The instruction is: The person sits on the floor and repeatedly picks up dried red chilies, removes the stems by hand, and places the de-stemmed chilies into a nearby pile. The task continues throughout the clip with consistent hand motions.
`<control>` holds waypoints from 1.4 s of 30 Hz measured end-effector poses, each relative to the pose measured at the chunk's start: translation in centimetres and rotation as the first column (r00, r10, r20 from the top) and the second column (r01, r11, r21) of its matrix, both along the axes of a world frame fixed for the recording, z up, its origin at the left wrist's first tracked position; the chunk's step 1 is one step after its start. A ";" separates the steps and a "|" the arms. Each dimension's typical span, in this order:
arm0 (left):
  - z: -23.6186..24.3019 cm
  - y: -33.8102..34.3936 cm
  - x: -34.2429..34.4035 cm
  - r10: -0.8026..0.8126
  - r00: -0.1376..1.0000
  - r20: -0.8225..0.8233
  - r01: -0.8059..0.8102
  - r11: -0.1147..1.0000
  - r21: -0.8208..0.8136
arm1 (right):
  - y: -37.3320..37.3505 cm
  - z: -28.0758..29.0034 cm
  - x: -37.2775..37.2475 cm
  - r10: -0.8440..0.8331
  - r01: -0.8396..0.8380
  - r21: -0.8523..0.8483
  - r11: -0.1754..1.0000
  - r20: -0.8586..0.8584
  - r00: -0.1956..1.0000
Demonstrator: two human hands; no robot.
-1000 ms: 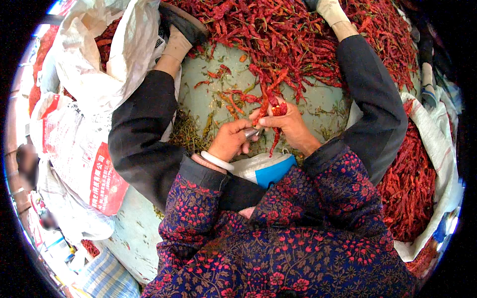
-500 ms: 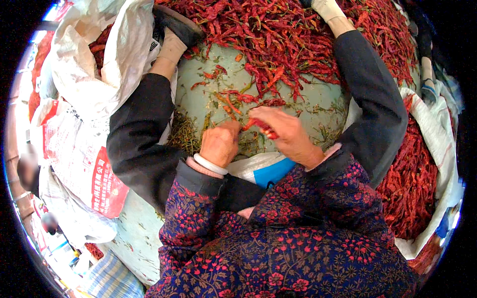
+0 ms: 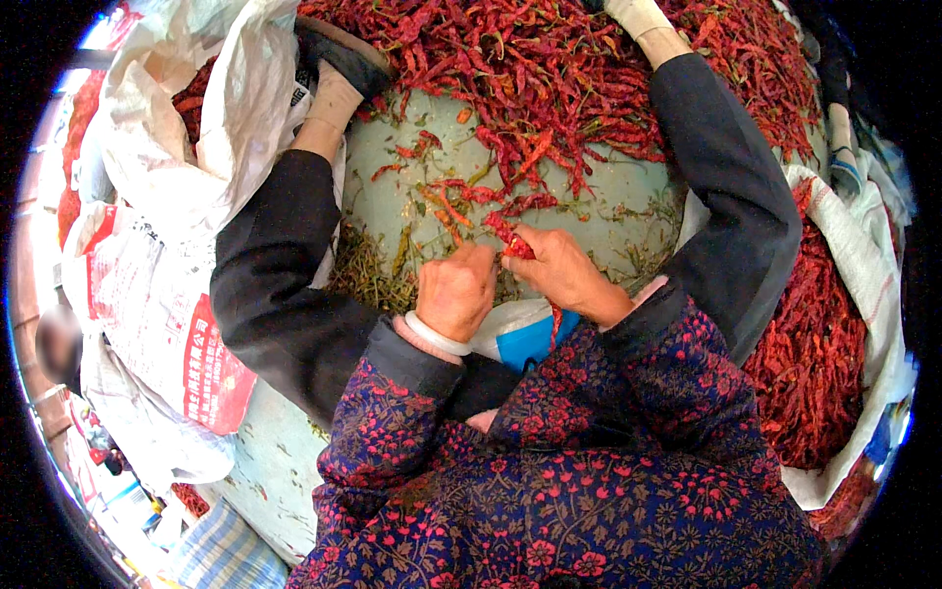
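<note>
My right hand (image 3: 571, 277) is closed on a dried red chili pepper (image 3: 512, 240), which pokes out past the thumb and fingers. Right beside it, my left hand (image 3: 456, 294) is closed in a pinch at the pepper's near end; whatever lies between its fingertips is hidden. Another thin red chili (image 3: 556, 324) shows just under my right hand, above a white and blue sack (image 3: 528, 336). Beyond the hands, a few loose chilies (image 3: 451, 204) lie on the pale green ground. A heap of dry stems (image 3: 368, 270) sits left of my left hand.
A large pile of red chilies (image 3: 520, 79) spreads between and past my feet. At the right stands an open white sack (image 3: 852, 236) full of chilies (image 3: 810, 363). White sacks (image 3: 182, 128) crowd the left, one with red printing (image 3: 211, 363). My bent legs flank the work area.
My left hand has shifted right and slightly nearer. My right hand has turned and its fingers have closed tighter. The thin chili beneath it has come into view.
</note>
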State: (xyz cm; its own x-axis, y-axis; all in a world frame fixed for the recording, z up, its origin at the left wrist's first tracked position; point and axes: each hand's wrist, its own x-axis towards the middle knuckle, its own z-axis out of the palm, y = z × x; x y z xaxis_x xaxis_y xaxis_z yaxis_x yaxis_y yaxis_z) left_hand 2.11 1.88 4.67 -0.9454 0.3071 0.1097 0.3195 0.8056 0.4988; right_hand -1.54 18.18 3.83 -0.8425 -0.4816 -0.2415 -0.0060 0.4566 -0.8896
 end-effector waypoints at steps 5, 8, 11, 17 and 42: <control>-0.4 0.8 0.3 0.070 0.998 0.002 -0.070 0.996 -0.050 | -0.5 -0.7 0.0 -0.087 0.085 0.018 0.996 0.143 0.986; -0.6 1.0 0.4 0.116 0.993 0.014 -0.114 0.990 -0.088 | -1.0 -0.9 0.3 -0.153 0.159 -0.020 0.987 0.165 0.974; -1.3 1.2 0.2 0.155 0.988 -0.015 -0.155 0.986 -0.057 | -1.4 -2.5 0.7 -0.170 0.170 -0.006 0.985 0.011 0.985; -3.1 -5.3 -1.9 0.465 0.882 -0.074 -0.470 0.866 -0.170 | -2.3 0.2 4.1 0.091 -0.081 -0.179 0.980 0.050 0.995; -7.3 3.5 -6.7 0.010 0.987 -0.160 -0.047 0.972 -0.231 | 0.9 -0.6 0.5 -0.032 0.743 -0.507 0.437 0.817 0.575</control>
